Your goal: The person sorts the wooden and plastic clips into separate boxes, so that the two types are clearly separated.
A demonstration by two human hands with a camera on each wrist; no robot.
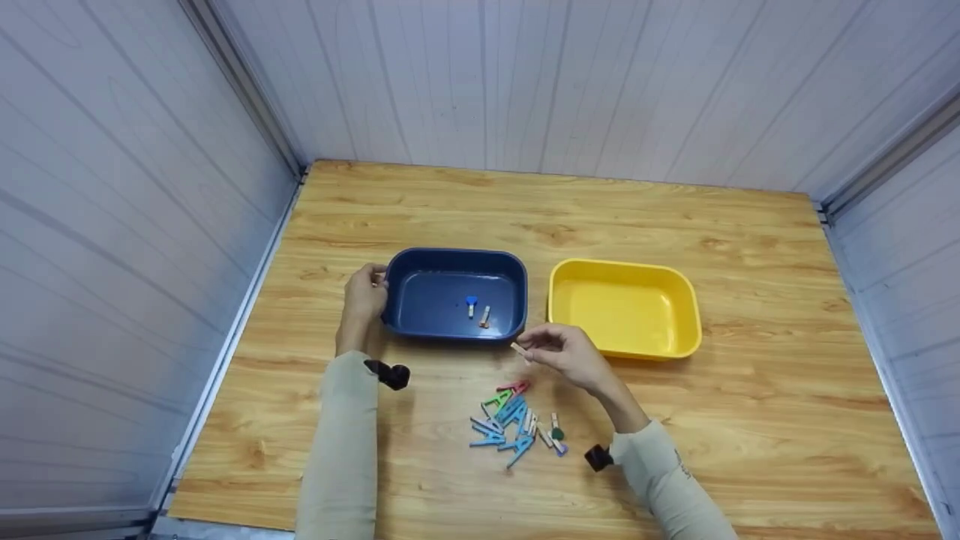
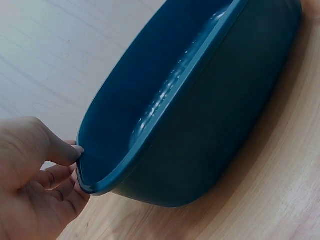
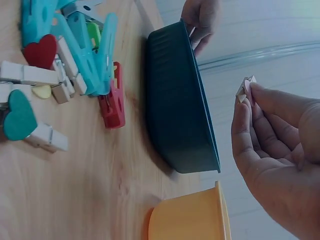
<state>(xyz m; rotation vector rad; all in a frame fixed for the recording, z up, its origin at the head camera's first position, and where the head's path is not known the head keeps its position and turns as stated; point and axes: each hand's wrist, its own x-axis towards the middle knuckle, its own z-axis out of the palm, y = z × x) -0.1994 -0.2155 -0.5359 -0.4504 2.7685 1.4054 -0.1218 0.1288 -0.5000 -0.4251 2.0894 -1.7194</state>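
Observation:
My left hand (image 1: 365, 296) grips the left rim of a dark blue basin (image 1: 427, 300), thumb over the edge and fingers outside, as the left wrist view shows. Two small wooden clothespins lie in that basin, one with a blue heart (image 1: 471, 301), the other with an orange piece (image 1: 484, 318). Between thumb and forefinger, my right hand (image 1: 570, 356) pinches another small wooden clothespin (image 3: 245, 90) just off the basin's front right corner. Nearer to me lies a pile of plastic clothespins (image 1: 514, 412) in blue, green and red, mixed with small wooden ones (image 3: 37, 75) bearing hearts.
A yellow basin (image 1: 625, 351) stands to the right of the blue one, with a narrow gap between them. Both rest on a wood-grain tabletop (image 1: 765, 315). White panel walls (image 1: 480, 82) close off the back and both sides.

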